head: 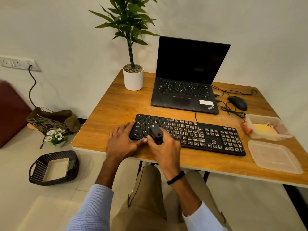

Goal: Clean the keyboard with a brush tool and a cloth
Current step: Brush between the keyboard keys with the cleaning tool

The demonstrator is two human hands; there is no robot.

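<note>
My right hand (165, 148) grips the brush tool (155, 132), bristles hidden; left hand (123, 141) flat on the keyboard (208, 135) near the table (115, 104) front edge.

The black brush tool (155, 133) in the right hand (165, 147) matches the black keyboard (191, 134), whose keys right of that hand are mottled whitish. Farther right lies a yellow cloth (262, 130).

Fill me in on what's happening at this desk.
A person seated at the wooden table is cleaning the black keyboard. The right hand grips a dark brush tool over the keys near the left end, while the left hand rests flat on that end, apparently steadying it. Keys at the left look clean; the rest are coated with pale grime. The yellow cloth lies untouched in an open clear container at the right.
</note>
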